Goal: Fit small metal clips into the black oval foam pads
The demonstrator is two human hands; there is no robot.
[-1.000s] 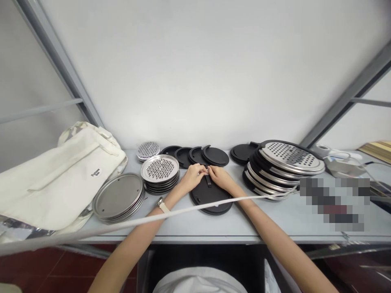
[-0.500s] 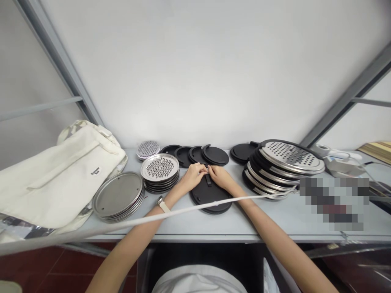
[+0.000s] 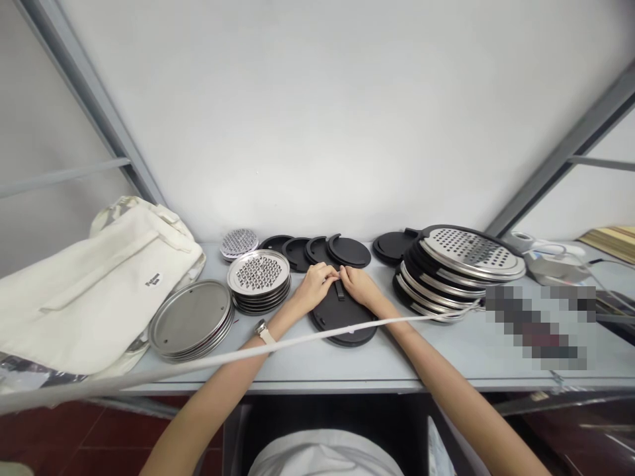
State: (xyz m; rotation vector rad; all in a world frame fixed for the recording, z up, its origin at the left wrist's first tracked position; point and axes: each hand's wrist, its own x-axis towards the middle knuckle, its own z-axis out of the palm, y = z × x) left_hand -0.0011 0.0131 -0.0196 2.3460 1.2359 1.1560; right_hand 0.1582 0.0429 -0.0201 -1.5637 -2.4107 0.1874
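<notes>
In front of me on the table lies a round black disc (image 3: 354,313) with a short dark strip (image 3: 340,289) near its far side. Over its far left rim, my left hand (image 3: 316,288) is closed with thumb and fingertips pinched together. My right hand (image 3: 360,287) meets it from the other side, its fingers also closed in a pinch. The fingertips of both hands touch or nearly touch, just above the strip. Whatever sits between them is too small and hidden to name.
Left are a cream bag (image 3: 99,284), a stack of plain metal plates (image 3: 191,317) and perforated grater discs (image 3: 258,272). Black discs (image 3: 350,252) lie behind my hands. Right stands a tall stack of black-and-silver grater discs (image 3: 471,254). A white cord (image 3: 297,342) crosses in front.
Both hands stay at the far rim of the black disc, with only a slight shift of the fingers. The whole view has moved very slightly.
</notes>
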